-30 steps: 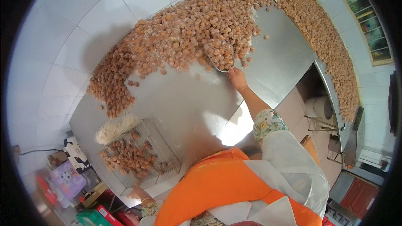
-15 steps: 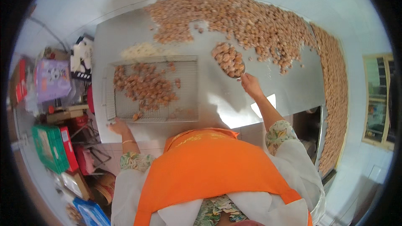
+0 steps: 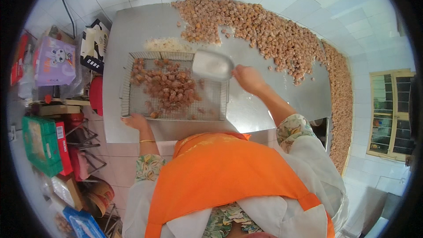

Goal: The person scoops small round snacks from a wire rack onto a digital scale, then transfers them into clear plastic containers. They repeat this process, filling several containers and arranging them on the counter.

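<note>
My right hand (image 3: 246, 78) grips the handle of a metal scoop (image 3: 213, 65). The scoop is tilted over the right side of a wire basket (image 3: 227, 101), and its blade looks bare. Inside the basket lies a heap of brown, sugar-dusted pieces (image 3: 169, 86), perhaps dried fruit. At the basket's near left corner, my left hand (image 3: 135, 122) is closed on the rim; its fingertips are partly hidden. A large spread of the same kind of pieces (image 3: 255, 24) covers the far side of the metal table (image 3: 264, 101).
Pale crumbs (image 3: 169, 44) lie behind the basket. Along the right wall runs a long bed of brown pieces (image 3: 341, 105). Left of the table stand a purple box (image 3: 56, 66), a black-and-white box (image 3: 94, 46) and a green case (image 3: 42, 145). A window (image 3: 390, 112) is at right.
The loaded scoop has swung left from the open table to above the basket and has been emptied. The heap in the basket sits differently. My left hand remains at the basket's corner.
</note>
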The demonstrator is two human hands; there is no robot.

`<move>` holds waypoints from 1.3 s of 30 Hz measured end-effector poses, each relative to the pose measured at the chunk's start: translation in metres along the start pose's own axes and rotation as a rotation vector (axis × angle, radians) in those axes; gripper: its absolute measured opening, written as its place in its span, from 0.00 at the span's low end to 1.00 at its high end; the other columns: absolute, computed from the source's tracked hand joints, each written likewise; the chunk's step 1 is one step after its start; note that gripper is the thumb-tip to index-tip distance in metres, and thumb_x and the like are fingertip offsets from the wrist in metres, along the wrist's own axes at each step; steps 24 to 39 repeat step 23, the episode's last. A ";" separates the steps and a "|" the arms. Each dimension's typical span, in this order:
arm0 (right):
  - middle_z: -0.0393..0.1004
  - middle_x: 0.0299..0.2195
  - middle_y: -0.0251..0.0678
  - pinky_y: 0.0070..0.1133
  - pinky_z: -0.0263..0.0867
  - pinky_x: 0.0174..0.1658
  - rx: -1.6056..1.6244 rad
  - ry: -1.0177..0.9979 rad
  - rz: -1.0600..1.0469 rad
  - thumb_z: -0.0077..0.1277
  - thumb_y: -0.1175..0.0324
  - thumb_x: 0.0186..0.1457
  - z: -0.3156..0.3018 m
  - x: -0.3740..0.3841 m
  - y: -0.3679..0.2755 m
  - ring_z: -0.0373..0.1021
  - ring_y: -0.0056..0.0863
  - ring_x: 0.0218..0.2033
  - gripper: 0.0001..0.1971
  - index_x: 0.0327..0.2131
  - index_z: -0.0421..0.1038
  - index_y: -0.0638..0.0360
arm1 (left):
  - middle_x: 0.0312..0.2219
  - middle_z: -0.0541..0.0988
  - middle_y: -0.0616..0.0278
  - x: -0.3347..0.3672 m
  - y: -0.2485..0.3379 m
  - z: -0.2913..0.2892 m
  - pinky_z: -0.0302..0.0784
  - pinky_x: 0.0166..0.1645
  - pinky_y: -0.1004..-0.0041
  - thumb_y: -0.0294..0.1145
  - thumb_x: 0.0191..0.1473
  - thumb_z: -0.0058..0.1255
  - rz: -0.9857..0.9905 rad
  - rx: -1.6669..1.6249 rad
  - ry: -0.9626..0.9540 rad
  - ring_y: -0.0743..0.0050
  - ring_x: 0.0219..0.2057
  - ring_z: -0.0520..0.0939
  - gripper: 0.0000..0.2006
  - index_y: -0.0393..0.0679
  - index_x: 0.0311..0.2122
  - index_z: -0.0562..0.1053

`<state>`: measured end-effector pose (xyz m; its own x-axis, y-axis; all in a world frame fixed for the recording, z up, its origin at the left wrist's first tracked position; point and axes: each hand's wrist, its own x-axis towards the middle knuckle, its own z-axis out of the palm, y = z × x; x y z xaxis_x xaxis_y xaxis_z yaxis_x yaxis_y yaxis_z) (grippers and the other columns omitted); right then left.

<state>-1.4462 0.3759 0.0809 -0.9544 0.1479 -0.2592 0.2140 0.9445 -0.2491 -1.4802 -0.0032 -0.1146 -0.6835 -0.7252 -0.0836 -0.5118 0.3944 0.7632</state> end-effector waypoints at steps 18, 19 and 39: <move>0.58 0.12 0.30 0.19 0.42 0.11 0.749 -0.379 0.682 0.39 0.60 0.51 0.073 0.150 0.114 0.47 0.19 0.08 0.16 0.18 0.64 0.61 | 0.47 0.58 0.40 0.014 -0.018 0.004 0.69 0.42 0.53 0.18 0.48 0.32 -0.076 -0.549 -0.030 0.49 0.39 0.69 0.23 0.35 0.52 0.52; 0.59 0.12 0.30 0.19 0.42 0.11 0.798 -0.352 0.692 0.39 0.60 0.51 0.074 0.152 0.097 0.47 0.19 0.08 0.16 0.18 0.64 0.61 | 0.48 0.58 0.43 0.015 -0.028 0.004 0.67 0.43 0.51 0.22 0.49 0.33 -0.088 -0.575 -0.050 0.50 0.42 0.66 0.23 0.38 0.53 0.51; 0.61 0.13 0.33 0.22 0.44 0.11 1.006 -0.300 0.725 0.40 0.59 0.50 0.092 0.189 0.094 0.49 0.20 0.09 0.16 0.21 0.64 0.62 | 0.52 0.57 0.55 0.016 -0.037 0.011 0.59 0.48 0.41 0.39 0.52 0.39 -0.125 -0.699 -0.179 0.52 0.51 0.55 0.27 0.51 0.56 0.48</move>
